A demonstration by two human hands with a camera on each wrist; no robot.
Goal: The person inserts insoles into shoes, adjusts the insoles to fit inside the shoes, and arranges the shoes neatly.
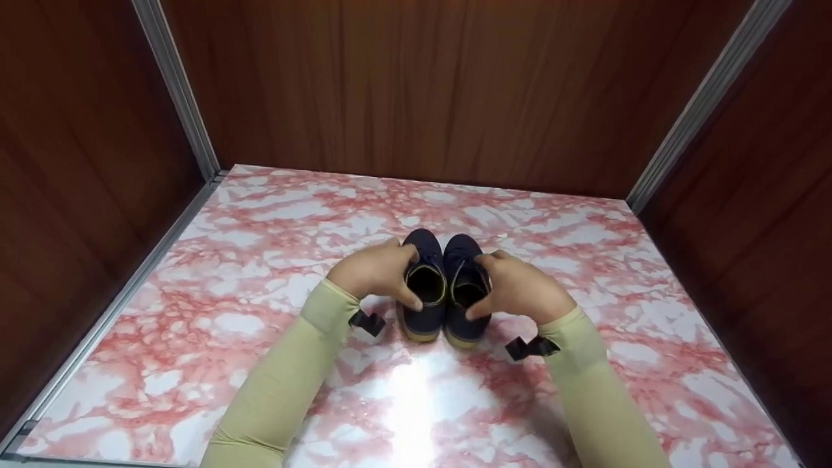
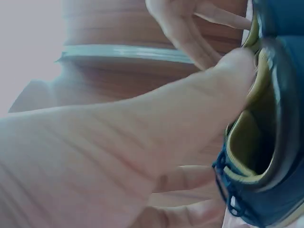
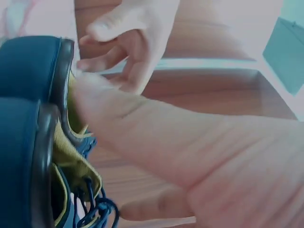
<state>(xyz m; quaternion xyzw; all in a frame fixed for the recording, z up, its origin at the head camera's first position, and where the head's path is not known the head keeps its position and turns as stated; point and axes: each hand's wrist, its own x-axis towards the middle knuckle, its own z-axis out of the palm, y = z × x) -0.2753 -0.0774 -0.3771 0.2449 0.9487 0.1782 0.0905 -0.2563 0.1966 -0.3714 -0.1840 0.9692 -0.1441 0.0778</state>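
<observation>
Two dark navy lace-up shoes stand side by side, toes pointing away: a left shoe [image 1: 421,322] and a right shoe [image 1: 463,330]. Yellowish lining shows inside their collars, and the soles are tan. My left hand [image 1: 374,270] hovers over the outer side of the left shoe, thumb above its opening and fingers by the laces. On the other side, my right hand [image 1: 523,286] spreads over the right shoe in the same way. In the right wrist view, blue laces [image 3: 102,209] hang in loops at the near shoe, and the thumb is blurred.
The shoes rest on a red-and-white marbled surface [image 1: 273,286]. Brown wood-grain panels [image 1: 416,84] enclose it at the back and both sides, joined by grey metal posts [image 1: 179,84]. A bright light reflection lies in front of the shoes. Black straps [image 1: 368,322] circle both wrists.
</observation>
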